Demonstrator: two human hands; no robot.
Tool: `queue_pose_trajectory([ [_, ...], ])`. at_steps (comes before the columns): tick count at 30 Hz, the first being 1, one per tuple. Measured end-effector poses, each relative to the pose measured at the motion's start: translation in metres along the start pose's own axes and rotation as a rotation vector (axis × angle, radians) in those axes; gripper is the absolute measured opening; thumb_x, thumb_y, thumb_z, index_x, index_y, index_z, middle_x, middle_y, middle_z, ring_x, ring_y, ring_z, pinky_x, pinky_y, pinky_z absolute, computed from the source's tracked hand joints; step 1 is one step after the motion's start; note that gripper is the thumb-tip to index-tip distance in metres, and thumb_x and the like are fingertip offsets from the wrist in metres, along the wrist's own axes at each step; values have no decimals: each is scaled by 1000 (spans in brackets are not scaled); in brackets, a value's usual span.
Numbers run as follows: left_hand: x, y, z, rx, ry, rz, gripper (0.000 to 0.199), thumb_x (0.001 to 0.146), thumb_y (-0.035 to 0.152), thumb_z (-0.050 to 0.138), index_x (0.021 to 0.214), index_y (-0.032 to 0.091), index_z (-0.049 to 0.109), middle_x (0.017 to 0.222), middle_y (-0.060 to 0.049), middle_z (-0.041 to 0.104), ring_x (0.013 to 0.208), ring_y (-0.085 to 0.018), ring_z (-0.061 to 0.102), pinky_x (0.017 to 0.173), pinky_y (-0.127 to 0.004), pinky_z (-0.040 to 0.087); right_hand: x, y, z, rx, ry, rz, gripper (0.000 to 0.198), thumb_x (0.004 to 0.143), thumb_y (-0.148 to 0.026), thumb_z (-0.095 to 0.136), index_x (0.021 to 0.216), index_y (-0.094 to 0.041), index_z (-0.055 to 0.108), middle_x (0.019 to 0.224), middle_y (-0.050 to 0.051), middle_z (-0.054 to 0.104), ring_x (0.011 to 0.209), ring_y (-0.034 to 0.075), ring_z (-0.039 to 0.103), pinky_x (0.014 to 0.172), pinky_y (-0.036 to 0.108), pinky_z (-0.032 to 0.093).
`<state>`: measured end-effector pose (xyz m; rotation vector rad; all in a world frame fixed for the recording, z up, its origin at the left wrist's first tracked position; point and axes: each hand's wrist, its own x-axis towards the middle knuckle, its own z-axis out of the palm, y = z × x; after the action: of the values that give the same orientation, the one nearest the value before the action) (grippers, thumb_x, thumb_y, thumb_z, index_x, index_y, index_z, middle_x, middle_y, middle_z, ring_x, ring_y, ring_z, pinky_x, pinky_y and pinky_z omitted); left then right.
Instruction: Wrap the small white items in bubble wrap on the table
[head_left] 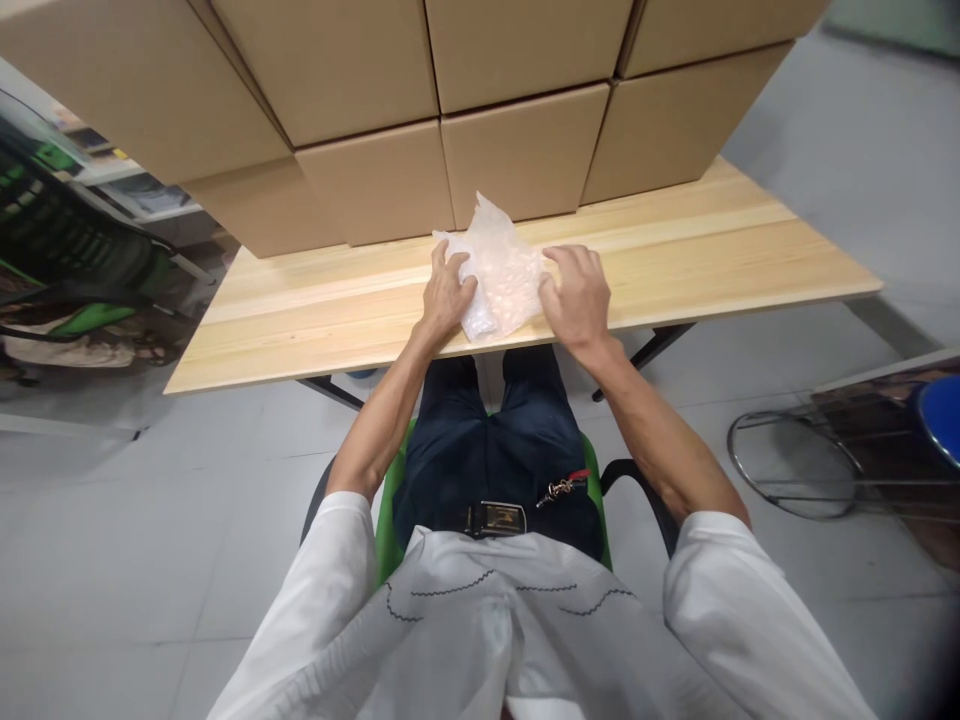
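Observation:
A crumpled piece of translucent bubble wrap lies on the wooden table near its front edge, one corner sticking up toward the boxes. Its right part looks pinkish, and a folded section is at the left. My left hand rests on the wrap's left side with thumb and fingers apart. At the right edge, my right hand has its fingers curled, with thumb and forefinger closed on the plastic. Whether anything is inside the wrap cannot be made out.
Stacked cardboard boxes line the table's far side, close behind the wrap. To the left stands a dark mesh chair beside shelving. A stool with a blue seat is at the right. I sit on a green chair.

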<state>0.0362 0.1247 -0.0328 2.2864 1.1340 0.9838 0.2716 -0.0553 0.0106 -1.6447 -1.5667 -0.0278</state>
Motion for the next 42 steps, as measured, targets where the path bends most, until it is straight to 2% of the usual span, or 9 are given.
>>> queue_pose_trajectory([
  [2,-4,3,-3,52,7,56,50,126,63,62,160,30,78,188,-20,69,175,-43,69,150,-66,57,4,-28,3,-74,-111,-135,58,126,-38,50,174,-27,80,175,17,80,171,50,64,155,78,43],
  [5,-10,0,-8,189,5,89,49,128,59,54,152,28,83,163,-19,85,160,-41,79,147,-63,60,13,-53,20,-128,-289,-239,59,127,-26,42,168,-26,85,171,15,83,169,43,67,154,63,47],
  [11,-24,-10,-27,269,0,36,57,128,60,53,164,25,79,168,-23,84,165,-47,75,148,-71,54,19,-36,42,-228,-519,-148,53,127,-23,47,163,-6,83,172,28,82,165,45,72,147,58,55],
  [16,-10,15,-45,222,-153,282,58,120,48,69,174,31,77,189,-19,73,192,-49,51,161,-78,32,16,-23,49,-217,-499,-153,56,127,-24,50,171,-7,79,187,27,73,175,44,67,152,60,50],
  [21,4,34,-63,294,-426,453,37,111,24,65,136,31,91,147,-14,91,186,-44,59,163,-80,32,15,-16,52,-225,-482,-123,59,126,-26,51,176,-9,77,194,25,69,180,44,64,152,64,51],
  [28,-30,10,-87,494,-340,384,44,104,12,60,139,24,84,147,-23,87,147,-45,81,144,-75,59,17,11,46,-217,-433,-85,63,126,-34,49,177,-8,74,194,28,68,181,47,62,154,67,48],
  [31,-46,4,-92,472,-348,363,55,107,12,56,155,23,80,164,-23,86,157,-43,80,139,-67,65,18,19,42,-219,-442,-65,63,125,-34,47,174,-5,75,192,31,68,180,48,62,155,67,46],
  [35,-57,2,-94,411,-351,325,67,111,18,54,175,20,72,190,-20,74,180,-38,70,150,-62,59,18,22,37,-250,-436,-40,64,124,-34,45,172,-3,75,191,32,69,180,48,62,156,67,43],
  [42,-30,12,-95,400,-354,352,43,117,29,51,138,27,89,152,-19,92,152,-43,83,139,-68,61,17,30,34,-268,-427,-53,68,125,-34,45,176,1,72,194,33,65,182,48,60,156,67,44],
])
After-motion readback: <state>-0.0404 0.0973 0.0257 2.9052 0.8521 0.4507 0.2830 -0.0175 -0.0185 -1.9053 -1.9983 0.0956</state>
